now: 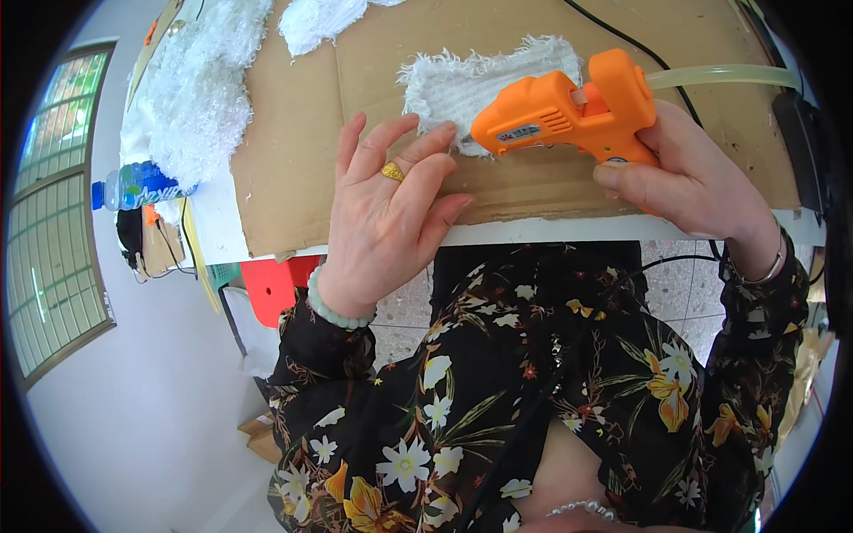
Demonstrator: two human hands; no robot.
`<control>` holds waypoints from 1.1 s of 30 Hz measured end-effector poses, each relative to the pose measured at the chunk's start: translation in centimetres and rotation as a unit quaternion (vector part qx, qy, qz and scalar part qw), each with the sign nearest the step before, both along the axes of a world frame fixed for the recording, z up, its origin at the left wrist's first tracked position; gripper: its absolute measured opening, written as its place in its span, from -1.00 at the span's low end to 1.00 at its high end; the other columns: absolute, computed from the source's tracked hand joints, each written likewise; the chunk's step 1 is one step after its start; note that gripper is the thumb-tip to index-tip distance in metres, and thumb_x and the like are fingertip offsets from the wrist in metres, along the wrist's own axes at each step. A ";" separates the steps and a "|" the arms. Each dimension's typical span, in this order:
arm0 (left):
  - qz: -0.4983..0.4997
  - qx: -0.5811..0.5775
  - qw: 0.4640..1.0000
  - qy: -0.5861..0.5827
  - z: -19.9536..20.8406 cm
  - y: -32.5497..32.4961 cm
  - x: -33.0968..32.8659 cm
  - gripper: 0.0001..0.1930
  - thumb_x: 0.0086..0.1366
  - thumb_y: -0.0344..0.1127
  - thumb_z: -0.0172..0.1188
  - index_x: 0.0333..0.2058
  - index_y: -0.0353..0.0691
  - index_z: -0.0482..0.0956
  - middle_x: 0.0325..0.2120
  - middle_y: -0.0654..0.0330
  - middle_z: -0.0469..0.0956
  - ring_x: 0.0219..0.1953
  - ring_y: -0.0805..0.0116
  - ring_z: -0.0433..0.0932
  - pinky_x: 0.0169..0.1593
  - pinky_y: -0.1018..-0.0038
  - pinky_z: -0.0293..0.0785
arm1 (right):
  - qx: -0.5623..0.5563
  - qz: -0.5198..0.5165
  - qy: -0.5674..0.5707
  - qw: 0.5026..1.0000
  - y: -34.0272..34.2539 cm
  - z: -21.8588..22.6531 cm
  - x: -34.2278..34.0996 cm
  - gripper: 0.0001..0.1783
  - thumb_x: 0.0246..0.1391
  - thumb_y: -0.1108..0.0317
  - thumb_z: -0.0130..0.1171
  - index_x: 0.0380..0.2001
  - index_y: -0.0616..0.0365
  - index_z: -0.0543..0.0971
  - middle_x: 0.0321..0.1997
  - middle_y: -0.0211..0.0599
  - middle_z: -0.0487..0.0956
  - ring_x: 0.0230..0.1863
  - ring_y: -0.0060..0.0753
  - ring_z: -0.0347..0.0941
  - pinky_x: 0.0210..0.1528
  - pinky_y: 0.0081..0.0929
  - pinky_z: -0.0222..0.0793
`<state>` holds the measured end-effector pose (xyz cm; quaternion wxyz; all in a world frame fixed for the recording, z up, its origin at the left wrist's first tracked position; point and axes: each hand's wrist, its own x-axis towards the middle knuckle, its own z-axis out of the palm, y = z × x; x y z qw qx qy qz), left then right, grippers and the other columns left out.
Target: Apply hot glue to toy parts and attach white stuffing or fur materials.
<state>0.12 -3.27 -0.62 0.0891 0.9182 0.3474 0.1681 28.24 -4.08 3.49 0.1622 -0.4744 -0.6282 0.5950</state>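
My right hand (689,173) is wrapped round the handle of an orange hot glue gun (573,111), its thumb along the near side. A translucent glue stick (724,76) runs out of the gun's back to the right. The gun's front end is over a white fringed piece of fabric (489,75) lying flat on cardboard, and hides part of it. My left hand (382,200) has its fingers apart, with a fingertip at the near left edge of the fabric. Whether the nozzle touches the fabric is hidden.
Brown cardboard (302,160) covers the white table. A heap of fluffy white material (200,98) lies at the left, beside a bottle (142,186) with a blue label. Another white piece (320,22) is at the far edge. A black cord (622,35) crosses the far right.
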 end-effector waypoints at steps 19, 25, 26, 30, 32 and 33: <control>0.042 0.045 0.982 -0.179 0.8 0.9 -0.5 -0.70 -0.09 -0.44 0.35 -0.29 -0.16 0.58 -0.10 0.21 0.50 -0.01 0.08 0.41 0.13 -0.02 0.23 | -0.057 0.017 -0.055 0.997 0.1 0.9 1.1 -0.42 0.07 0.39 0.08 0.16 0.34 0.25 -0.18 -0.38 0.37 -0.25 -0.62 0.25 -0.17 -0.64 0.23; 0.019 0.130 0.991 -0.011 0.0 1.4 0.3 -0.68 -0.14 -0.46 0.37 -0.32 -0.07 0.59 -0.12 0.28 0.49 0.03 0.09 0.37 0.18 -0.06 0.14 | -0.011 0.017 -0.042 0.999 0.1 0.3 1.0 -0.45 0.08 0.38 0.08 0.13 0.34 0.27 -0.30 -0.45 0.34 -0.38 -0.69 0.21 -0.32 -0.68 0.21; 0.019 0.129 0.991 -0.011 0.0 1.6 0.5 -0.68 -0.14 -0.46 0.37 -0.32 -0.07 0.59 -0.12 0.28 0.49 0.03 0.09 0.37 0.18 -0.06 0.14 | -0.011 0.017 -0.042 0.999 0.0 0.1 1.0 -0.45 0.08 0.38 0.08 0.13 0.34 0.27 -0.30 -0.45 0.34 -0.38 -0.69 0.21 -0.32 -0.68 0.21; -0.009 0.111 0.994 -0.013 0.3 2.9 1.0 -0.76 -0.11 -0.46 0.34 -0.38 -0.09 0.58 -0.12 0.29 0.50 0.07 0.10 0.35 0.20 -0.07 0.10 | 0.001 -0.004 -0.021 1.000 -0.1 -0.1 0.8 -0.48 0.09 0.37 0.09 0.10 0.34 0.28 -0.35 -0.48 0.32 -0.43 -0.73 0.19 -0.36 -0.70 0.19; -0.030 0.109 0.994 -0.011 0.4 3.4 1.1 -0.78 -0.10 -0.46 0.34 -0.41 -0.09 0.58 -0.12 0.29 0.49 0.07 0.10 0.35 0.21 -0.07 0.09 | -0.005 0.003 -0.017 1.000 -0.1 0.0 0.7 -0.49 0.09 0.37 0.09 0.09 0.34 0.29 -0.36 -0.49 0.32 -0.45 -0.74 0.18 -0.38 -0.71 0.19; -0.039 0.096 0.995 -0.008 0.5 3.5 1.2 -0.80 -0.08 -0.47 0.33 -0.42 -0.11 0.57 -0.13 0.29 0.50 0.08 0.11 0.35 0.21 -0.07 0.09 | 0.002 -0.001 -0.008 1.000 -0.1 -0.1 0.7 -0.49 0.09 0.37 0.09 0.09 0.34 0.29 -0.38 -0.50 0.31 -0.46 -0.74 0.19 -0.40 -0.72 0.18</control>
